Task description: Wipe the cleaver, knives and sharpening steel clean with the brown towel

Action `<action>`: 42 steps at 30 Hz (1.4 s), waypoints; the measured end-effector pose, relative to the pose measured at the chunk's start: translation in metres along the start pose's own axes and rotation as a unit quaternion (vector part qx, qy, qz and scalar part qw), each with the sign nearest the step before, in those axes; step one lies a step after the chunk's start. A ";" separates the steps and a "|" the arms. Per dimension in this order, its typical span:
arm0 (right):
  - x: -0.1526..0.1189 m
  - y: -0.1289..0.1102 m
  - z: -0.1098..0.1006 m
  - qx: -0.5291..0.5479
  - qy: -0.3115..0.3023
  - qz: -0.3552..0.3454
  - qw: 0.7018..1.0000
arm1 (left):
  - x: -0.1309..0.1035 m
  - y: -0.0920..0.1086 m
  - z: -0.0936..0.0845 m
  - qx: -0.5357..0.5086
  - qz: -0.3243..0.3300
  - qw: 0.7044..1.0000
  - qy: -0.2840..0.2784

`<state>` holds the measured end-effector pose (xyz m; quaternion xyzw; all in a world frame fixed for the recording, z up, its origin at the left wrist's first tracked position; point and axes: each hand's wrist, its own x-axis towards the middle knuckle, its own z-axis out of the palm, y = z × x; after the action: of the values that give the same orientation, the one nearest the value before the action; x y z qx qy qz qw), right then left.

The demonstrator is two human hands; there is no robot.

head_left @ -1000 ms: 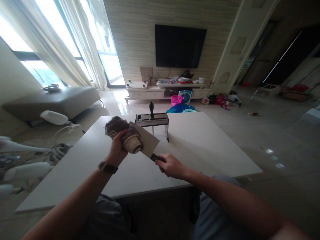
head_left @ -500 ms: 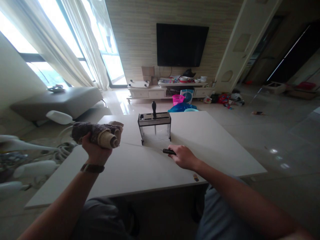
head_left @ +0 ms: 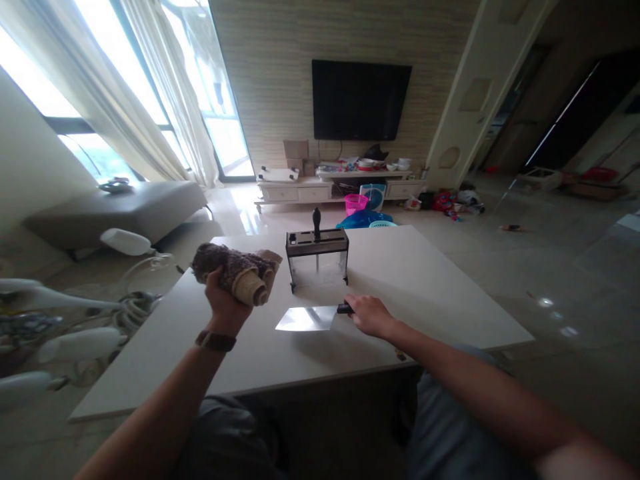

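Observation:
My left hand (head_left: 226,305) is wrapped round a rolled bundle of rough brown cloth (head_left: 240,272), held up over the left part of the white table (head_left: 425,287). My right hand (head_left: 369,315) grips the black handle of a cleaver (head_left: 307,319). Its broad, shiny blade points left, above the table, with a shadow below it. Behind the blade stands a knife block (head_left: 317,244) with clear sides and a slotted top. One black-handled knife (head_left: 317,224) is upright in it.
A small brown object (head_left: 401,355) lies at the table's near edge, beside my right forearm. White lamp-like parts and coiled cables (head_left: 137,310) are at the left. Beyond the table are a pink basket (head_left: 355,204) and a TV cabinet (head_left: 300,192).
The cleaver has turned so that its flat blade now shows; before, it was seen edge-on. My left hand and the cloth bundle have shifted right, nearer the knife block.

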<state>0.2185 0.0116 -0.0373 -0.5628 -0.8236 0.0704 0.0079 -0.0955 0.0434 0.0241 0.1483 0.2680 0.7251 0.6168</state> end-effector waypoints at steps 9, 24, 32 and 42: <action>0.002 0.016 0.007 -0.021 -0.005 0.057 0.998 | -0.008 0.004 -0.004 -0.011 0.005 0.999 -0.050; -0.049 0.151 0.003 -0.046 -0.133 0.171 0.975 | -0.022 -0.006 0.004 0.011 -0.054 0.997 -0.062; -0.063 0.187 0.015 -0.058 -0.165 0.257 0.950 | -0.017 -0.019 0.008 0.012 -0.057 0.996 -0.068; -0.042 0.165 0.044 0.069 -0.182 0.264 0.945 | -0.016 -0.028 0.012 0.021 -0.084 0.995 -0.045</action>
<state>0.3821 0.0267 -0.0986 -0.7360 -0.6257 0.2278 -0.1221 -0.0631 0.0330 0.0201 0.1704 0.2667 0.6575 0.6838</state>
